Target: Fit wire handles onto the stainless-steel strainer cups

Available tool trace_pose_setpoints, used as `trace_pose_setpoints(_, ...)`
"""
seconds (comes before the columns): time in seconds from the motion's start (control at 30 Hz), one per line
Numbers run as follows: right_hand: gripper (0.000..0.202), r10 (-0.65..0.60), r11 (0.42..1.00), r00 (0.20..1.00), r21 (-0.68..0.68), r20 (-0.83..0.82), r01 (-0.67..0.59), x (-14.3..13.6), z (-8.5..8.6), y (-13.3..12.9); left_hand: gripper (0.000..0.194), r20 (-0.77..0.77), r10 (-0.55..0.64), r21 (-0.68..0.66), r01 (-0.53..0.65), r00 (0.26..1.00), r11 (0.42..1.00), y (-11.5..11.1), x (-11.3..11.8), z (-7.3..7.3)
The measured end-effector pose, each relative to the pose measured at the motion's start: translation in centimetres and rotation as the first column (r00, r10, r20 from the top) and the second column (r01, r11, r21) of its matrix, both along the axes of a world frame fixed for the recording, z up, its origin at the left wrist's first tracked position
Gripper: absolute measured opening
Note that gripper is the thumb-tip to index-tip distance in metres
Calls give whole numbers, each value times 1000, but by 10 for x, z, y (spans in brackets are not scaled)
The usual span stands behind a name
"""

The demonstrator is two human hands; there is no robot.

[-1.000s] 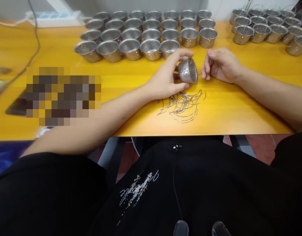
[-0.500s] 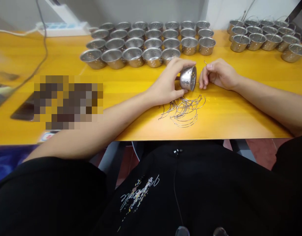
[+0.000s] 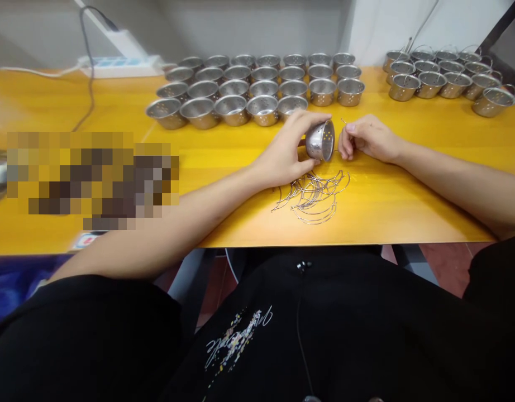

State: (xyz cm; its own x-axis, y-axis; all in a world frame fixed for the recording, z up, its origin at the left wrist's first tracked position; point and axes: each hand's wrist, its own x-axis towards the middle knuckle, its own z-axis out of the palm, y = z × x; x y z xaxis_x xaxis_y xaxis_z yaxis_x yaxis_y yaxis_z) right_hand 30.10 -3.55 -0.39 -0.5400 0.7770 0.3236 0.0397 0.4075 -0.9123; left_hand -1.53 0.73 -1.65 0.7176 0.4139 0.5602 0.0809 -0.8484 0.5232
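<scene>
left hand (image 3: 293, 146): grasping the held cup (image 3: 314, 142), thumb at its lower side, fingers over the top.
held cup: perforated metal, tipped on its side, mouth facing the right hand. in front of the rows; can't tell if it touches the table (image 3: 391, 215).
right hand (image 3: 368, 137): fingers curled, pinching a thin wire (image 3: 343, 121). one end pokes out by the thumb, the rest is mostly hidden.
spacing: right hand just beside the cup mouth, fingers apart from the rim.
wire pile (image 3: 314, 192): loose curved pieces, tangled on the yellow tabletop, below the cup and near the front edge.
cup rows (image 3: 232, 111): same kind of cup, upright, rows close together behind the left hand.
handled cups (image 3: 430, 85): back right, upright, thin wire handles on them.
back left: white power strip (image 3: 117, 68), dark cable (image 3: 91, 72) trailing onto the table.
</scene>
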Motion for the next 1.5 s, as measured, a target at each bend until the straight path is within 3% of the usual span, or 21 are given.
trace_pose_setpoints(0.2, 88, 38, 994, 999, 101, 16, -40, -4, 6, -4, 92, 22, -6, 45, 5, 1000, 999, -6, 1, 3)
trace_pose_setpoints(0.6, 89, 54, 989, 998, 141, 9, -55, -4, 5, -1, 92, -5, 9, 8, -9, 1000, 1000, -4, 1, 1)
trace_pose_setpoints(1.2, 89, -51, 998, 997, 29, 65, 50, -1, 5, -4, 105, 1, 22, -165, -21, 1000, 986, -3, 3, 3)
trace_pose_setpoints(1.33, 91, -23, 999, 998, 42, 61, 21, -1, 4, -3, 105, -12, 19, -165, -21, 1000, 986, -4, 2, 4)
trace_pose_setpoints(1.5, 90, -87, 996, 994, 4, 70, 87, -5, 7, -5, 98, -18, 3, -106, -5, 1000, 994, -4, 2, 5)
